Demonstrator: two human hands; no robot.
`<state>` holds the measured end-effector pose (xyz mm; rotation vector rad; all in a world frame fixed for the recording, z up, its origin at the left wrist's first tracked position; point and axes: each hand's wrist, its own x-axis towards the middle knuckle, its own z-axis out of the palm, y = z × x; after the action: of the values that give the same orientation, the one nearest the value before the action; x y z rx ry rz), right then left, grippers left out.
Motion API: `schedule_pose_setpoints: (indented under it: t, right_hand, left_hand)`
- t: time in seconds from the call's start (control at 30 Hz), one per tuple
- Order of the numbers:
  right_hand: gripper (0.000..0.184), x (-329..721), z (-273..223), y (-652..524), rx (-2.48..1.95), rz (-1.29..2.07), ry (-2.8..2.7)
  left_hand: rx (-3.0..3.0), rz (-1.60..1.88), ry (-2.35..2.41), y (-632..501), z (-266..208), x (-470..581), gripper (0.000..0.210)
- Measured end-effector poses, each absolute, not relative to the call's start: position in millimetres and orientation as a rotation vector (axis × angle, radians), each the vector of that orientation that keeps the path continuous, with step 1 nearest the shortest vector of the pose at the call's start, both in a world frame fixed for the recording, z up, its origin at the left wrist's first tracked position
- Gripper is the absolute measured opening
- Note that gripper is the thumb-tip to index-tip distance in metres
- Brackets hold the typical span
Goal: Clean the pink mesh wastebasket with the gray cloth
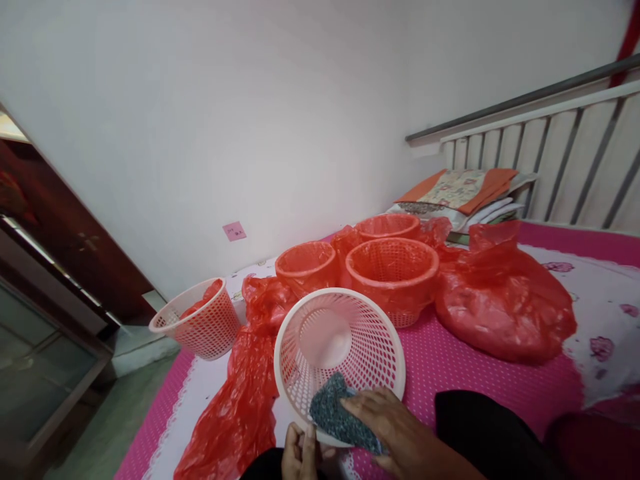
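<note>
A pale pink perforated plastic basket (pixel 280 340) is tilted with its mouth facing me. My left hand (pixel 301 453) grips the near lower rim, fingers closed around it. In my right hand (pixel 395 427) is a grey-green cloth (pixel 340 413), pressed against the inside wall near the same rim. Part of the cloth lies under my right fingers and out of sight. Beside the basket on the left, a crumpled red plastic bag (pixel 235 393) stretches over the bed cover.
Several red-lined baskets (pixel 393 283) stand behind, with a full red plastic bag (pixel 505 307) to their right. Another pink basket (pixel 210 330) leans at the left bed edge. Folded bedding (pixel 460 190) is stacked by the white headboard (pixel 545 160). A pink dotted cover (pixel 440 360) spreads beneath.
</note>
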<state>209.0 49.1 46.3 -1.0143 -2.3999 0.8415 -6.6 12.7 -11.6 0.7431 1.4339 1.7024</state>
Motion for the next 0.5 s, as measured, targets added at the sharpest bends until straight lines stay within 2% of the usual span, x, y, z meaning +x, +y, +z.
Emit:
schedule_pose_setpoints:
  t: [0.23, 0.4, 0.5]
  right_hand:
    - [0.077, 202.7, 26.1, 53.4, -0.906, 0.695, -2.379]
    - [0.074, 198.9, 29.5, 50.5, -0.961, 0.697, -2.262]
    - [0.064, 204.2, 27.6, 52.3, -0.934, 0.640, -2.207]
  left_hand:
    - [0.752, 1.698, 1.403, 15.7, -9.2, -4.3, 0.059]
    - [0.696, 1.700, 1.369, 16.6, -8.0, -7.1, 0.058]
    - [0.684, 1.703, 1.352, 17.3, -6.8, -8.1, 0.055]
